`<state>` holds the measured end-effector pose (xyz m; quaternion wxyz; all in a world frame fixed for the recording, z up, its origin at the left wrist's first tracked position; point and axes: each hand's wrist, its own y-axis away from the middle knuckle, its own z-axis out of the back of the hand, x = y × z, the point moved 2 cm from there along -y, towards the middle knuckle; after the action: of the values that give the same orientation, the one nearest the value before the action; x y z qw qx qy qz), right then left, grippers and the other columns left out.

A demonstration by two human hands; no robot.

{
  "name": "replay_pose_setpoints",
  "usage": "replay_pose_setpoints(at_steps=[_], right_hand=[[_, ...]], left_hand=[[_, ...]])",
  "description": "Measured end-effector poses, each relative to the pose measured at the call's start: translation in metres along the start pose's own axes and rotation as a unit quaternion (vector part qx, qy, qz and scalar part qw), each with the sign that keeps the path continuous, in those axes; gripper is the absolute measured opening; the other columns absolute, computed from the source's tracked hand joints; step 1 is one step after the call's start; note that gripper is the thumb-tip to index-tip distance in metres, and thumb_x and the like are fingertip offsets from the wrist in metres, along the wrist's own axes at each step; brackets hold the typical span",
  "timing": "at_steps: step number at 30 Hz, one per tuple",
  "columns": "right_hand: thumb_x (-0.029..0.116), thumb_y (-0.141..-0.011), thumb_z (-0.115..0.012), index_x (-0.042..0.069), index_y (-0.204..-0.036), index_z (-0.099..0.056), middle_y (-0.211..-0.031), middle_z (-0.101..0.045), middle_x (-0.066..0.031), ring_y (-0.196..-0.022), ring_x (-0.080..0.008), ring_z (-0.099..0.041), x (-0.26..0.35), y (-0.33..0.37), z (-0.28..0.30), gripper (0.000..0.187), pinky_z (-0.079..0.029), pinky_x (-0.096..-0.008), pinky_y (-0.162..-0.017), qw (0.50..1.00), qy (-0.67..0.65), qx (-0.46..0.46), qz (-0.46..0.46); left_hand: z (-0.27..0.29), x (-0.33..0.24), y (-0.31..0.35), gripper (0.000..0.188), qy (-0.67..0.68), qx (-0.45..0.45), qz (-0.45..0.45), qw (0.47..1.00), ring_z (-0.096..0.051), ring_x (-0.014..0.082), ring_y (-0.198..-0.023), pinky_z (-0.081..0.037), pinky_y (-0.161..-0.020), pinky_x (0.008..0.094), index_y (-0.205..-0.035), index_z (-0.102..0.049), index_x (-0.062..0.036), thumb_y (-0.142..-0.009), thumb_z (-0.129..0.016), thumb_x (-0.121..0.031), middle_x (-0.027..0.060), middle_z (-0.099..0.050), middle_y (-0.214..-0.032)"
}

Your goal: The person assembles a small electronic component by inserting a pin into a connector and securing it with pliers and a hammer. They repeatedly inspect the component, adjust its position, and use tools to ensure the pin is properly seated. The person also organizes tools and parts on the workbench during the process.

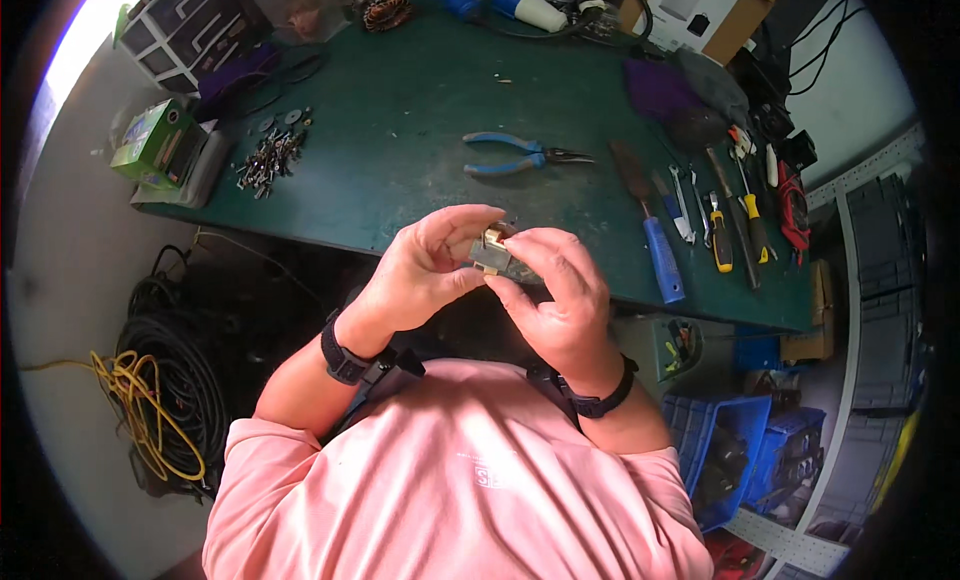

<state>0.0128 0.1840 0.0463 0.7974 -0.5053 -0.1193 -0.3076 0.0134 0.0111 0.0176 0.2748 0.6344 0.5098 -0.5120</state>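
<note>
Close to my chest, just off the bench's front edge, both hands hold what looks like a small transformer [490, 256], a grey metal block with cream parts above and below. My left hand [425, 265] grips its left side, the thumb near its lower edge and the fingers curled behind. From the right, my right hand [558, 290] pinches it between the thumb below and the fingertips at its upper corner. Fingers hide part of the block. Beyond the hands, long-nose pliers [540, 157] with blue handles lie on the bench with their handles spread.
The green bench [380, 130] carries a pile of screws and washers [270, 160] at left, near a green box [160, 145]. Screwdrivers, wrenches and a blue-handled scraper [660, 255] lie at right. Coiled cables [165, 380] lie low left; blue bins [730, 440] stand low right.
</note>
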Motion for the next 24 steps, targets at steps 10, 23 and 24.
replay_pose_setpoints(at_steps=[10, 23, 24], right_hand=[[0.006, -0.076, -0.077, 0.002, -0.108, -0.062, -0.099, -0.064, -0.0141, -0.086, -0.0306, -0.064, -0.007, 0.004, 0.0, 0.036, -0.054, -0.037, -0.073, 0.999, -0.019, -0.017, -0.038], [0.008, -0.084, -0.072, -0.004, -0.112, -0.06, -0.091, -0.065, -0.0039, -0.08, -0.009, -0.062, -0.041, 0.004, 0.0, 0.033, -0.052, -0.025, -0.072, 0.889, -0.338, -0.015, -0.308], [0.007, -0.084, -0.072, -0.004, -0.111, -0.061, -0.088, -0.065, -0.0033, -0.078, -0.0086, -0.062, -0.045, -0.002, 0.004, 0.03, -0.052, -0.0243, -0.07, 0.896, -0.314, -0.008, -0.313]], left_hand=[[-0.005, 0.008, -0.001, 0.048, 0.011, -0.056, -0.004, 0.998, -0.06, 0.0163, -0.109, -0.05, -0.095, 0.0298, -0.128, -0.046, 0.0054, -0.083, -0.061, 0.012, 0.016, -0.059, -0.123], [-0.043, -0.021, -0.034, 0.063, -0.45, -0.114, -0.018, 0.885, -0.068, 0.032, -0.077, -0.053, -0.068, 0.0373, -0.121, -0.055, 0.0023, -0.067, -0.081, -0.016, 0.0183, -0.066, -0.082], [-0.043, -0.024, -0.038, 0.066, -0.457, -0.091, -0.033, 0.884, -0.068, 0.0331, -0.078, -0.053, -0.069, 0.038, -0.124, -0.053, 0.0021, -0.067, -0.081, -0.017, 0.0186, -0.066, -0.083]])
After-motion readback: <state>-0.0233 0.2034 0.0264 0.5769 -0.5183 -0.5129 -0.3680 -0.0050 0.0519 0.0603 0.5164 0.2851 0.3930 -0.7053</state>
